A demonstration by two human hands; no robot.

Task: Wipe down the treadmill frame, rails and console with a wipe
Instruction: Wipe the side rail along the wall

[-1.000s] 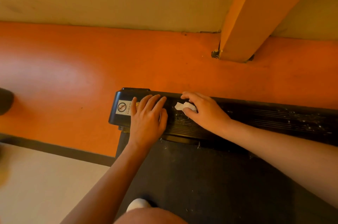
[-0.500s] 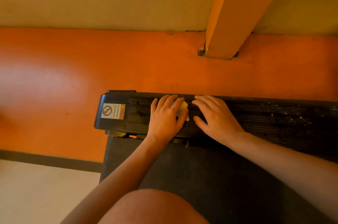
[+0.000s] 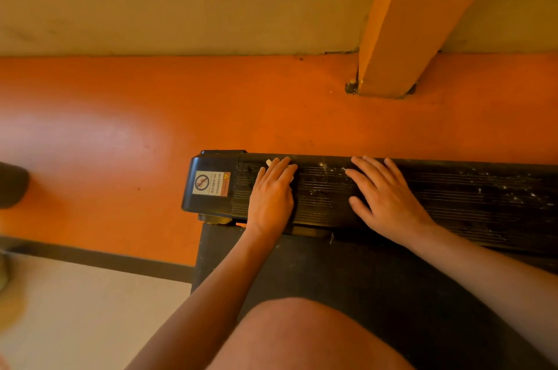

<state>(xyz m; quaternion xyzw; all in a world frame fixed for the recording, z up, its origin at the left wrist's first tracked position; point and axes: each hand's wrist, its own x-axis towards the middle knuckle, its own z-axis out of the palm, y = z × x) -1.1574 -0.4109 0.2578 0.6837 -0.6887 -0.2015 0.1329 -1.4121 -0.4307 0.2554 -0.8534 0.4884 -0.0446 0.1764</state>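
The treadmill's black ribbed side rail (image 3: 471, 197) runs from the centre to the right edge and is speckled with pale dust. Its left end is a smooth cap with a warning sticker (image 3: 211, 184). My left hand (image 3: 271, 196) lies flat on the rail just right of the cap, with straight fingers pressing a small white wipe (image 3: 268, 162). Only scraps of the wipe show past the fingertips. Further right, my right hand (image 3: 385, 199) rests flat on the rail with fingers spread and holds nothing.
The dark treadmill belt (image 3: 377, 276) lies below the rail, and my bare knee (image 3: 302, 336) is over it. An orange floor strip (image 3: 120, 128) runs beyond the rail, with a slanted orange post (image 3: 401, 22) bolted at the wall. A dark object (image 3: 12, 185) sits at the far left.
The wipe passed from under my right hand to under my left. My left hand has slid it left toward the end cap, and my right hand now rests bare on the rail.
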